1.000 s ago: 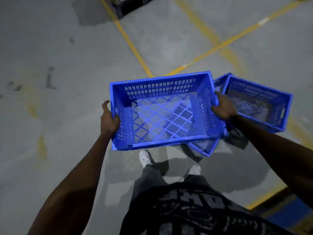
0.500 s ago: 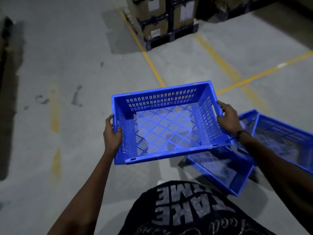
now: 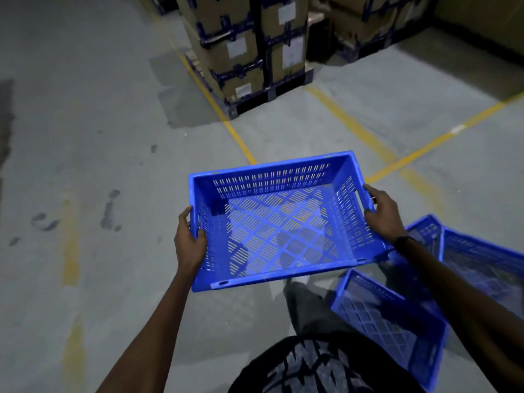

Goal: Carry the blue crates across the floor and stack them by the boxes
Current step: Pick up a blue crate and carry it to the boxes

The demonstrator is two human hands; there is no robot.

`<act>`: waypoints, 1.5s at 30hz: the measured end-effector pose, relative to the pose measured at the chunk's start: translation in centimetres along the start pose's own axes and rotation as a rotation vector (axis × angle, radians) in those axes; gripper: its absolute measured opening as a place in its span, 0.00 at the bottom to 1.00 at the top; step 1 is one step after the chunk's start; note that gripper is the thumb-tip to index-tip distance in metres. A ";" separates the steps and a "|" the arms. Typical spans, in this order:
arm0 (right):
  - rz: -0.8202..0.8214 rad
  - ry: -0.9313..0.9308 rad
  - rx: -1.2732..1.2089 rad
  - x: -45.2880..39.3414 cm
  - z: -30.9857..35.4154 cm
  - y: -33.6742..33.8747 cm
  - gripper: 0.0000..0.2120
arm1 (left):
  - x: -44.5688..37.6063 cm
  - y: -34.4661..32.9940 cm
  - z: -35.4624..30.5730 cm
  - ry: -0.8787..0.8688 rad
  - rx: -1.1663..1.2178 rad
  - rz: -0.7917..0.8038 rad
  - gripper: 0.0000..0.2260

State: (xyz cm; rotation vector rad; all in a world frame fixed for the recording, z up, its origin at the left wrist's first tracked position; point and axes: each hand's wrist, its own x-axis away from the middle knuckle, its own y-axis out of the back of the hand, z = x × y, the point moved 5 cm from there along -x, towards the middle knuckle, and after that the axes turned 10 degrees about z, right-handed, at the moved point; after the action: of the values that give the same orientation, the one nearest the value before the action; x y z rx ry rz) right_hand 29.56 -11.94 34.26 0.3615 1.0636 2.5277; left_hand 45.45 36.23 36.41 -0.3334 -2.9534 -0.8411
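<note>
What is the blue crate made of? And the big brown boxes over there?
The crate looks like hard moulded plastic, smooth with a slight shine: its walls and floor are cut with neat rows of slots. The boxes look like dull brown cardboard, with paper labels and dark blue bands around them, probably straps, though that is hard to tell.

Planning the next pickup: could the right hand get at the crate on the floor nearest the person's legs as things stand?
Probably not yet: the right hand and left hand both grip the carried crate. The floor crate lies uncovered, low beside the legs.
</note>
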 end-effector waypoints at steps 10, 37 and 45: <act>-0.053 0.022 0.005 -22.1 -0.7 5.9 0.35 | -22.3 -6.6 -8.3 -0.051 -0.023 0.012 0.27; 0.025 0.086 0.093 -82.7 -4.7 17.5 0.36 | -72.4 -28.1 -22.8 0.068 -0.003 -0.053 0.28; 0.177 0.122 0.091 -100.7 -6.5 17.2 0.36 | -85.0 -33.4 -22.9 0.173 -0.011 -0.022 0.30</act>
State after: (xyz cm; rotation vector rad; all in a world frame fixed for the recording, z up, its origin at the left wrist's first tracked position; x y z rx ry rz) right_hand 113.40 -70.67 33.32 0.3439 1.2457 2.6928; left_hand 120.82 -19.85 29.39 -0.2177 -2.7984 -0.8437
